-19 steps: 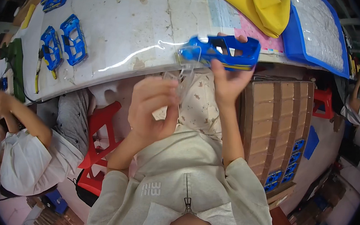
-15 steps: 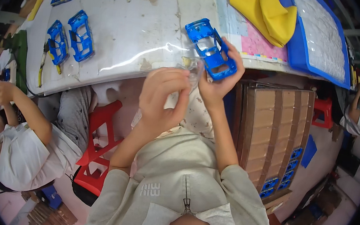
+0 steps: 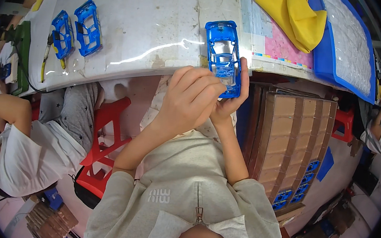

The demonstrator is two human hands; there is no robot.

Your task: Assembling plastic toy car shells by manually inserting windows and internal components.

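Note:
A shiny blue toy car body (image 3: 211, 34), with open window gaps, is held over the table's near edge. My right hand (image 3: 232, 105) grips its near end, the fingers running up along the right side. At that same end my left hand (image 3: 192, 96) is closed, its curled fingertips pressed to the car body. Whatever those fingertips hold is hidden behind the knuckles. Something clear and glossy shows within the window openings; I cannot make out its edges.
On the table (image 3: 136, 20), more blue car bodies (image 3: 88, 28) lie at the left. A yellow cloth (image 3: 298, 23) and a blue tray (image 3: 340, 65) are at the right. Beside my right arm stands a compartmented carton (image 3: 287, 129). A co-worker (image 3: 34, 149) sits left near a red stool (image 3: 106, 128).
My left hand has moved right, bringing a clear plastic piece up to the car body. My right hand has turned the body more upright in view. The co-worker's arm has shifted.

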